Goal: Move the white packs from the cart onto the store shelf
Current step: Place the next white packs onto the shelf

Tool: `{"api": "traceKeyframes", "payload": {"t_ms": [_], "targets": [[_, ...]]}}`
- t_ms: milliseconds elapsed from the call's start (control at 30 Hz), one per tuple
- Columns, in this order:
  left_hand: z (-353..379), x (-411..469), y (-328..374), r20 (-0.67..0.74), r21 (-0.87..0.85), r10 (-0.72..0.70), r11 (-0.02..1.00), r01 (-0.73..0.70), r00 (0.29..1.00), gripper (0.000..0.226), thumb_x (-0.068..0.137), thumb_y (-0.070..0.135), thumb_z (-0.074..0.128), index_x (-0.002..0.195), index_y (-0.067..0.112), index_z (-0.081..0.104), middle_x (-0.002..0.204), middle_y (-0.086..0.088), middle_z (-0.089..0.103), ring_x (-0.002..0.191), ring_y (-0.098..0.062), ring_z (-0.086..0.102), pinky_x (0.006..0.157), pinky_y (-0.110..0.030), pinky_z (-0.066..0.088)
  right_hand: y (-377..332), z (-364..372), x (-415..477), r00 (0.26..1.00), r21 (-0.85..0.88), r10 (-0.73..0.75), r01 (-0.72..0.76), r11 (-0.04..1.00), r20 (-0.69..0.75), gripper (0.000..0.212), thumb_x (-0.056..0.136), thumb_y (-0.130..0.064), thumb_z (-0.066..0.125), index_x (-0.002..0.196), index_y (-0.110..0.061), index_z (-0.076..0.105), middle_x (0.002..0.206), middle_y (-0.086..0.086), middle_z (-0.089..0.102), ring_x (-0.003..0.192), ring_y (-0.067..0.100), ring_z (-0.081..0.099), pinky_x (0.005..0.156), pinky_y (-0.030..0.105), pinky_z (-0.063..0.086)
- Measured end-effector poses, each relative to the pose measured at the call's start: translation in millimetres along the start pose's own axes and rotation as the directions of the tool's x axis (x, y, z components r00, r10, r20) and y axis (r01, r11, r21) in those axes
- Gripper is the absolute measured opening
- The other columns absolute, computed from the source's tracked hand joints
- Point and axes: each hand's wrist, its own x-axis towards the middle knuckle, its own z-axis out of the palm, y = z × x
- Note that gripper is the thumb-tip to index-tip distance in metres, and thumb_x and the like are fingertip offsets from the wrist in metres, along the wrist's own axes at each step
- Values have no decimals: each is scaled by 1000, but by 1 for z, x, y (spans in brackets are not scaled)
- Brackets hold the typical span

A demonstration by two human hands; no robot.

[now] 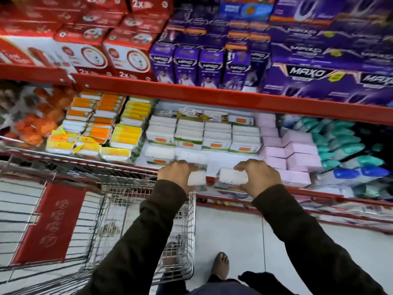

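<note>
Head cam: L hand (177,173) & R hand (258,177) fingers each pinching a white pack (196,177) (232,176) at shelf edge (308,191).

The cart (148,201) is bright metal wire; the white packs (232,176) look wrapped in glossy film, probably plastic; the shelf edge (212,96) is smooth red-painted metal.

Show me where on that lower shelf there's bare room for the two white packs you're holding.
One free patch: the bare front strip of the lower shelf, just beyond the left hand and right hand, bordered behind by the stacked white packs and on the right by the pink packs. The orange and yellow packs crowd the left side.
</note>
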Motion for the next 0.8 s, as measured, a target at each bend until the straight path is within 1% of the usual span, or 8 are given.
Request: {"api": "traceKeyframes", "payload": {"t_ms": [167, 233, 367, 467, 567, 667, 733, 800], "targets": [[-5, 43, 63, -30, 14, 100, 995, -99, 995, 46, 81, 30, 71, 125, 37, 60, 120, 2, 65, 114, -24, 61, 92, -38, 53, 54, -11, 19, 998, -43, 49, -51, 998, -32, 49, 78, -23, 76, 124, -34, 63, 127, -4, 64, 116, 21, 62, 93, 32, 50], [-2, 60, 82, -36, 41, 120, 992, -118, 992, 47, 82, 24, 71, 126, 36, 60, 123, 2, 65, 116, -23, 61, 92, -37, 53, 68, -12, 31, 998, -54, 62, -63, 997, -29, 49, 78, -23, 77, 124, -34, 63, 126, -4, 65, 116, 22, 62, 92, 32, 50], [7, 89, 100, 30, 141, 126, 981, -129, 992, 48, 86, 7, 66, 128, 30, 61, 126, 0, 65, 118, -24, 61, 94, -36, 53, 78, -7, 50, 999, -57, 42, -40, 998, 32, 50, 79, -21, 77, 127, -31, 62, 128, -1, 65, 117, 24, 62, 96, 36, 52], [16, 103, 102, 63, 153, 122, 980, -130, 991, 48, 87, -1, 60, 127, 26, 63, 125, -4, 65, 118, -27, 62, 95, -38, 53, 77, -1, 61, 999, -75, 1, 3, 997, 55, 45, 82, -20, 75, 126, -24, 64, 127, 4, 65, 114, 26, 63, 96, 36, 52], [25, 112, 101, 76, 167, 120, 977, -132, 990, 44, 90, 1, 58, 127, 25, 63, 125, -5, 65, 117, -27, 62, 96, -39, 53, 76, 9, 71, 997, -59, -14, 18, 998, 70, 40, 84, -24, 74, 122, -18, 65, 123, 7, 66, 111, 27, 64, 95, 35, 52], [37, 116, 98, 100, 167, 119, 977, -134, 988, 47, 91, -2, 54, 130, 24, 61, 127, -6, 63, 117, -27, 62, 95, -41, 54, 76, 22, 79, 997, -71, -48, 53, 996, 61, 35, 88, -16, 68, 123, -18, 64, 125, 6, 66, 113, 27, 63, 96, 36, 53], [45, 116, 93, 111, 178, 124, 974, -142, 986, 49, 90, 0, 57, 133, 23, 57, 127, -6, 61, 117, -28, 61, 94, -41, 54, 75, 32, 83, 997, -77, -56, 60, 995, 49, 33, 90, -13, 65, 122, -18, 64, 124, 6, 66, 111, 27, 64, 95, 37, 53], [52, 116, 89, 98, 185, 126, 972, -142, 987, 50, 88, 8, 64, 135, 24, 55, 127, -6, 60, 116, -27, 61, 92, -42, 56, 75, 39, 85, 997, -81, -75, 76, 994, 20, 32, 89, -17, 67, 120, -19, 64, 120, 6, 67, 108, 26, 65, 90, 36, 54]]}}
